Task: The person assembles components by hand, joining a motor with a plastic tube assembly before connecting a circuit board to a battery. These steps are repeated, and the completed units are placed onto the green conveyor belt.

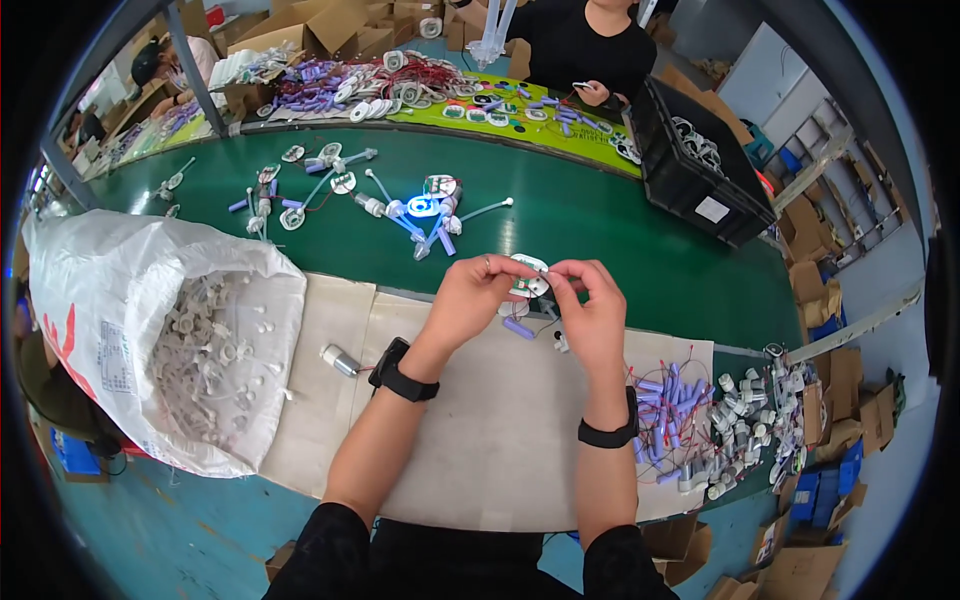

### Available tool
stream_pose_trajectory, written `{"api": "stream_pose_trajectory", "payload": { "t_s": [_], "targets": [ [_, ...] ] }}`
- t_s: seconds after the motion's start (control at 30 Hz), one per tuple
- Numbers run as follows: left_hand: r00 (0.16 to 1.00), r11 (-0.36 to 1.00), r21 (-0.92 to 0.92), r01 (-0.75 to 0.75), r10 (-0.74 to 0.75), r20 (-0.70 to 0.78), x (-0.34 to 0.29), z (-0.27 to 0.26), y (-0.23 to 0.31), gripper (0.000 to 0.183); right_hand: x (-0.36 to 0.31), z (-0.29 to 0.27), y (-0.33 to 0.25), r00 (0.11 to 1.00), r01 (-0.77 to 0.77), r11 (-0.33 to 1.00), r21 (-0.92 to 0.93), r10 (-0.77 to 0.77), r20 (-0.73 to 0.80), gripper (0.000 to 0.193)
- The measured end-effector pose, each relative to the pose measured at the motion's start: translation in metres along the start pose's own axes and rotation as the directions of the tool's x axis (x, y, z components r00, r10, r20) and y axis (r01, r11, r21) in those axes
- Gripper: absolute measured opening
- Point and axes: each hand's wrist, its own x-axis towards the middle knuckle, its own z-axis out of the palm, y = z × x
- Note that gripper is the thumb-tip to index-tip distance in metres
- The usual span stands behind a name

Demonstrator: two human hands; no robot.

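Both my hands meet over the near edge of the green belt, at a white oval housing with a green circuit board (529,285). My left hand (470,300) pinches its side. My right hand (594,308) is closed, thumb against forefinger, at the board's right edge by thin dark wires; what lies between its fingertips is too small to make out. Below them, a purple cylindrical battery (518,328) and a small motor-like piece (560,342) lie close by. A grey-and-white motor (340,360) rests on the cardboard mat (480,440) beside my left wrist.
At left, an open white sack (100,330) holds clear plastic parts. Purple batteries (672,405) and motors (740,410) are heaped at right. Wired assemblies, one glowing blue (424,206), sit on the green belt (600,215). A black crate (697,170) and a co-worker (585,50) are beyond.
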Motion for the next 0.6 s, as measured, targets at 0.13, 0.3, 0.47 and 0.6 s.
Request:
{"api": "stream_pose_trajectory", "payload": {
  "t_s": [0.13,0.3,0.47,0.6],
  "targets": [
    [0.996,0.996,0.074,-0.047,0.052,-0.075,-0.001,0.005,-0.003,0.017,-0.002,0.005,0.0,0.996,0.085,0.996,-0.006,-0.085,-0.001,0.01],
    [0.995,0.997,0.036,0.066,-0.063,-0.081,-0.001,0.007,-0.002,0.024,-0.003,0.003,-0.005,0.999,0.031,0.999,-0.029,-0.03,0.027,0.01],
    [0.993,0.977,0.199,-0.079,0.094,-0.068,-0.003,0.007,0.0,0.017,-0.002,0.0,0.011,0.974,-0.216,0.964,0.152,0.202,0.101,0.014],
    [0.993,0.958,0.266,-0.106,0.116,-0.022,-0.005,0.018,0.007,0.017,-0.001,-0.011,0.005,0.914,-0.404,0.857,0.321,0.361,0.185,0.012]
  ]
}}
